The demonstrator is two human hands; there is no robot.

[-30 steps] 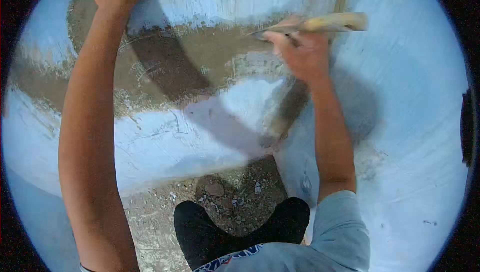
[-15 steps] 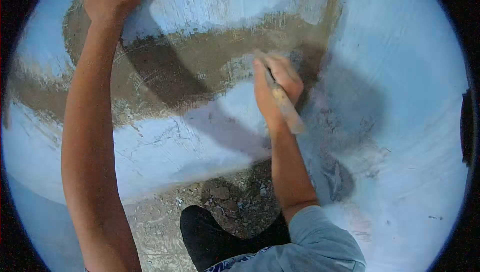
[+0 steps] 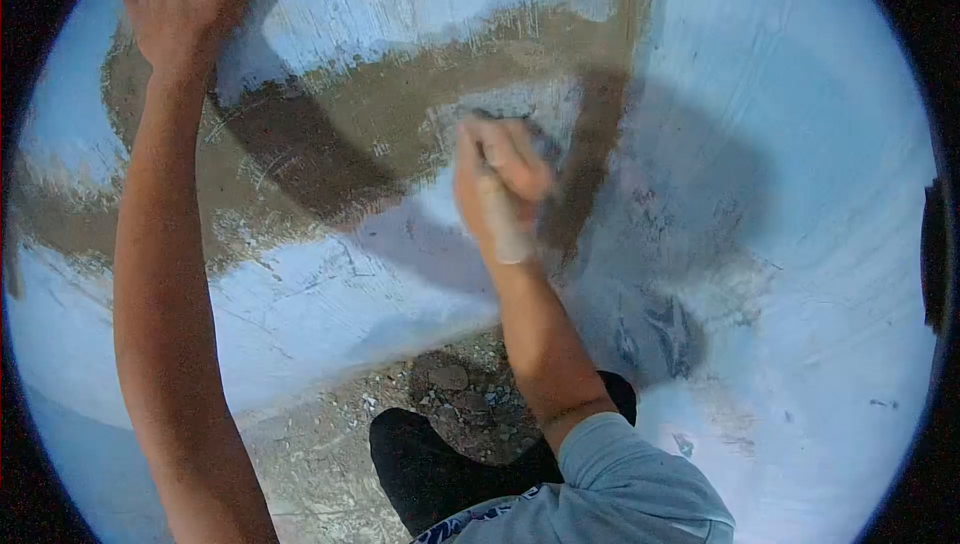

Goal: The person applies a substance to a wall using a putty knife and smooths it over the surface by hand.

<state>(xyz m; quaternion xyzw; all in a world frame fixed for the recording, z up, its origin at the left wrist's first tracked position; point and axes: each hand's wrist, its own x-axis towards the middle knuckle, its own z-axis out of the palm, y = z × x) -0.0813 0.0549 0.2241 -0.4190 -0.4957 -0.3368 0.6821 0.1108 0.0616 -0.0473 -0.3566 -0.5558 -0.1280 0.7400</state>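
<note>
My right hand, smeared by motion, is closed around the pale, worn handle of a scraper. The handle's butt points back toward my wrist, and the blade end near the wall is blurred and mostly hidden by my fingers. Light blue paint covers the wall, and across it runs a rough brown bare band. My right hand works at a pale patch beside this band. At the upper left, my left hand lies against the wall with its fingers apart, some fingertips cut off by the frame's edge.
Along the right, a blue wall face meets the first at a corner, with dark scuffs low down. Rubble and paint chips litter the ground at the wall's foot. My dark-clad legs stand close to it.
My right hand has moved left with the scraper, whose handle now stands more upright. The view has shifted slightly, and more of my left hand's fingers shows.
</note>
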